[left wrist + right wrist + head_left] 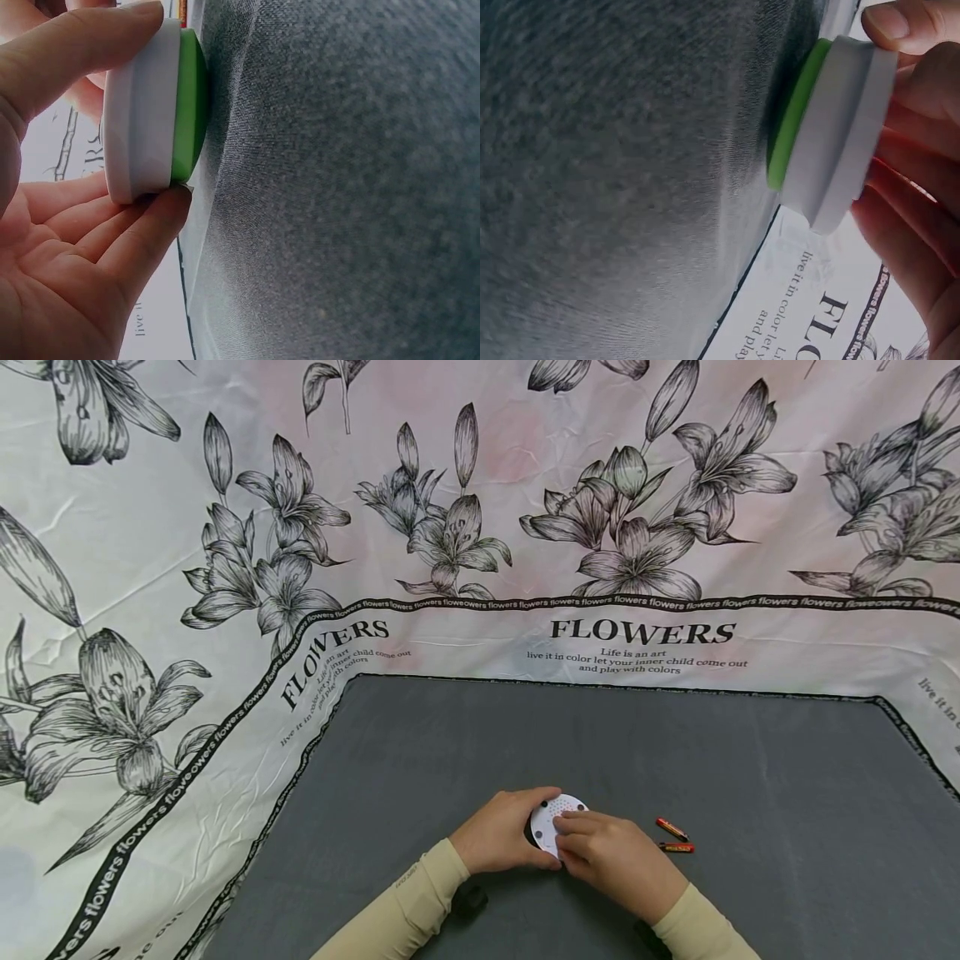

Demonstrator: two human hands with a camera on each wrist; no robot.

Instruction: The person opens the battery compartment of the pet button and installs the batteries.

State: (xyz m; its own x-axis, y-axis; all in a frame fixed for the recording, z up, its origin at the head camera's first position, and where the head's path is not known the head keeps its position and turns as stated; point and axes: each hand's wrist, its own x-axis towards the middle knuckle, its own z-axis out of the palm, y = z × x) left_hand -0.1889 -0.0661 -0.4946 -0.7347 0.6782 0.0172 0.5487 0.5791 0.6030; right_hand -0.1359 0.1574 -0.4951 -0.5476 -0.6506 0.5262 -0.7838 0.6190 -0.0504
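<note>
Both hands are on a round white device (546,829) with a green underside, turned with its dotted flat face up; dark round spots sit near that face's rim. My left hand (501,835) grips it by the edge, thumb on one side and fingers on the other. In the left wrist view the green side (189,112) faces the grey cloth, close over it. My right hand (618,860) has its bent fingertips on the upper face, with the thumb at the rim. In the right wrist view the white side wall (836,135) shows beside these fingers.
Two small red-and-black batteries (677,847) lie on the grey cloth (570,735), to the right of the right hand. A white floral border (465,643) printed with lettering surrounds the grey area at the back and left.
</note>
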